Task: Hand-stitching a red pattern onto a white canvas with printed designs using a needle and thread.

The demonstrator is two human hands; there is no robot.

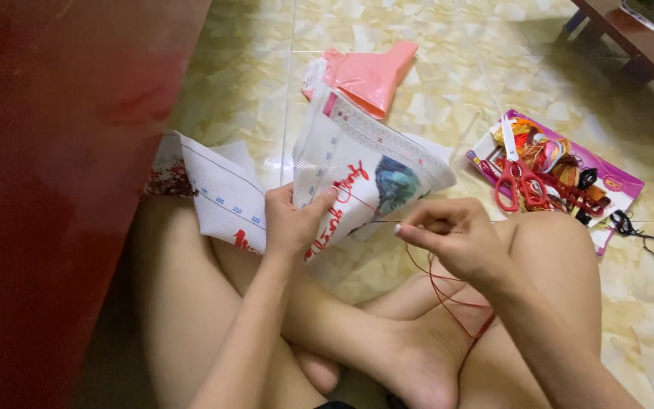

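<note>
Fingers [418, 227] of the right hand [452, 238] are pinched on a needle [378, 222] with red thread [448, 295]; the embroidery cloth [357, 170] is gripped by the left hand [291, 221]; a stitch is judged mid-pull, steady tension needed

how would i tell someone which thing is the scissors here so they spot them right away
Start at the pale marble-patterned tile floor and look right of the person's raised knee to the purple card of coloured thread skeins. The red-handled metal scissors lie on its left end, the only thing there with looped handles and pale blades.
</note>
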